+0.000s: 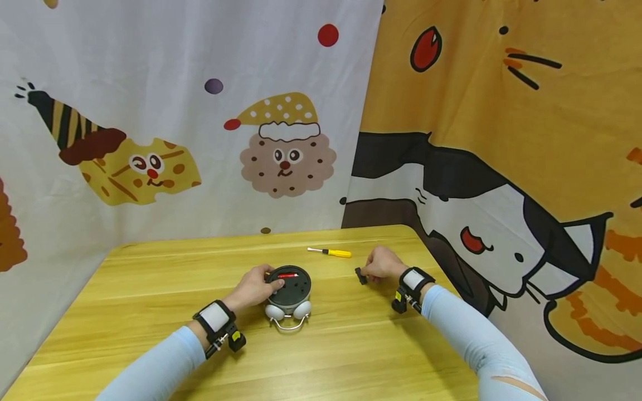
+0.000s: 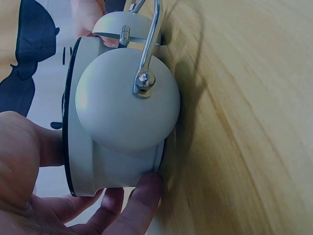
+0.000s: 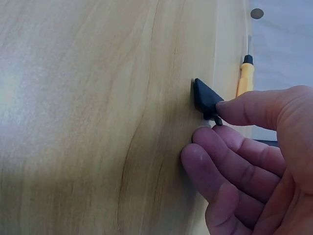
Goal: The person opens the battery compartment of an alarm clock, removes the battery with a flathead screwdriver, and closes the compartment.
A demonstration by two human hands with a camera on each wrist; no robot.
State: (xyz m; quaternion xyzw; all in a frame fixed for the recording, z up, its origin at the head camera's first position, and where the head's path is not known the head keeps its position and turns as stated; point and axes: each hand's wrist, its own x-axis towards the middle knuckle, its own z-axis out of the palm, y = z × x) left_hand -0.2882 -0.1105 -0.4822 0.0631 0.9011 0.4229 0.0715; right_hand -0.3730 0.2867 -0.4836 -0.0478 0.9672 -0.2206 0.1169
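Observation:
A white twin-bell alarm clock (image 1: 289, 295) lies with its black back up, its bells and wire handle toward me. A red battery (image 1: 288, 275) shows in a slot in the back. My left hand (image 1: 253, 288) grips the clock's left side, thumb over the back rim and fingers along the lower side. In the left wrist view, one white bell (image 2: 127, 100) hides part of the clock body (image 2: 80, 166). To the right, my right hand (image 1: 383, 264) pinches a small black battery cover (image 3: 206, 98) between thumb and fingers, close above the tabletop.
A screwdriver (image 1: 336, 253) with a yellow handle lies beyond the clock, near the back of the wooden table (image 1: 150, 289). Printed curtains (image 1: 281, 211) hang behind the table and along its right side.

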